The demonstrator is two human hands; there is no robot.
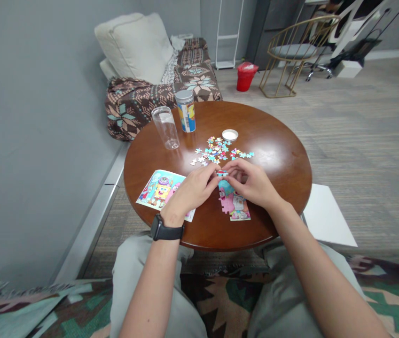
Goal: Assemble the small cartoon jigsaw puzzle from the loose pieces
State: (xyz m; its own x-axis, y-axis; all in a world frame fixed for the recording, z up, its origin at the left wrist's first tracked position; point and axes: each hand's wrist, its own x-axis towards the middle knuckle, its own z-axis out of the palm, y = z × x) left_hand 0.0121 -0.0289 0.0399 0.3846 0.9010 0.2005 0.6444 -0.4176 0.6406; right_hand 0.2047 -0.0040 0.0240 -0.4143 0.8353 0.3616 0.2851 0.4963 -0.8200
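My left hand and my right hand meet over the round table, fingertips pinched on a small puzzle piece with blue, red and white on it. Just below my fingers lies a partly joined jigsaw section in pink and blue, its upper right partly covered by my right hand. Beyond my hands spreads a pile of loose puzzle pieces. The cartoon picture sheet lies to the left, with my left forearm and wrist over its right part.
On the wooden table stand a clear plastic jar and a printed can with a silver lid. A round lid lies behind the pieces. Farther off are a covered sofa, a red bin and a gold-framed chair.
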